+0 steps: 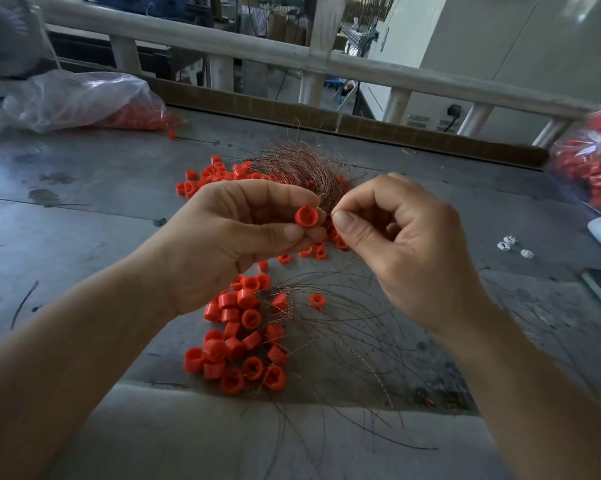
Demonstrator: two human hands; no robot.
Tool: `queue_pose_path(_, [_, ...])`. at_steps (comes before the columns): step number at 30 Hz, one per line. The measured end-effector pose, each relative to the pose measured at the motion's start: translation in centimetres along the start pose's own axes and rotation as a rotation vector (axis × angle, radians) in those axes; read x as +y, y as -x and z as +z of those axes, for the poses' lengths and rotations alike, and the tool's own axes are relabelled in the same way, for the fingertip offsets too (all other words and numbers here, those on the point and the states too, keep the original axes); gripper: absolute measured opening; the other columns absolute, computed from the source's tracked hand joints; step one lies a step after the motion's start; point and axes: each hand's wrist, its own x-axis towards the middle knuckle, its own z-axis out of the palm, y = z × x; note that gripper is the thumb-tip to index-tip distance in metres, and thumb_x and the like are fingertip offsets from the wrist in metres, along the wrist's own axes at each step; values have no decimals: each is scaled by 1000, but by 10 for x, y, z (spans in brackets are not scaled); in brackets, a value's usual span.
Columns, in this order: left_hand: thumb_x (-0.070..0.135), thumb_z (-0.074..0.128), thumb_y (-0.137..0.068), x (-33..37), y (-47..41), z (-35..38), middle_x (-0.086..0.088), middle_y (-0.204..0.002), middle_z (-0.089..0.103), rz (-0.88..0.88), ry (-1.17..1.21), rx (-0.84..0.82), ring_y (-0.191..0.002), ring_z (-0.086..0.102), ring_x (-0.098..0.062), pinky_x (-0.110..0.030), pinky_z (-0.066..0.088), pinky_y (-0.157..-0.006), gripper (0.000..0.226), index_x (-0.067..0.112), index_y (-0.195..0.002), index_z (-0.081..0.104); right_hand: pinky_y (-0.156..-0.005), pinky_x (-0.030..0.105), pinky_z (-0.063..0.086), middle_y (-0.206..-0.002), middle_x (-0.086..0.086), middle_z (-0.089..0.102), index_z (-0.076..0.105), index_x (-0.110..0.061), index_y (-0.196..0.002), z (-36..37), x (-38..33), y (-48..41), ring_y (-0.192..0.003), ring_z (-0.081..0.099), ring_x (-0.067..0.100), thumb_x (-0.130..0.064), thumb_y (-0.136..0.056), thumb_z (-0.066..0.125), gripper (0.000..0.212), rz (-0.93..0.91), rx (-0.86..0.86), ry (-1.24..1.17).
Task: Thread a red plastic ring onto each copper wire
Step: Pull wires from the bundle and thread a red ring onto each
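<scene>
My left hand (236, 237) pinches one red plastic ring (306, 216) between thumb and fingers, its opening turned toward me. My right hand (396, 244) pinches a thin copper wire (331, 206) just right of the ring, the tip almost touching it. Behind both hands lies a tangled bundle of copper wires (299, 166). Below the hands, a pile of red rings (240, 337) sits with wires (344, 327) running out of it to the right. More loose red rings (210, 174) lie farther back on the grey table (84, 202).
A clear bag of red rings (84, 98) lies at the back left. Another bag of red parts (593, 161) sits at the right edge. Three small white pieces (512, 245) rest at the right. A white railing (257, 50) and a brown board run along the table's far side.
</scene>
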Motion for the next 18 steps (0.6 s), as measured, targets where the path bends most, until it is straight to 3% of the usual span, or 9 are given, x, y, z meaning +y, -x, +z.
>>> queue_pose_path(11, [-2,72,-52,0,1,3,-5,-75,72,14,-38,-8,-74,70,-15,-19,55,-65,29,13,-76,75,-55,7,35,-69,-7,55,58,-23,-73,2,0,2,-61,47,-1,-20,-81,58,9,24,-15,3])
queue_pose_path(15, [5,70,-57,1,1,3,-2,-66,69,9,-70,28,-59,65,-9,-16,52,-53,24,13,-79,75,-54,7,35,-69,-9,55,59,-22,-72,3,1,2,-60,49,-2,-18,-81,58,9,30,-1,-14])
queue_pose_path(18, [4,71,-63,0,1,2,-6,-70,69,10,-14,71,-60,66,-13,-19,53,-54,21,11,-83,70,-54,7,35,-69,-9,55,59,-25,-71,2,2,2,-59,49,-3,-18,-81,58,12,48,13,-37])
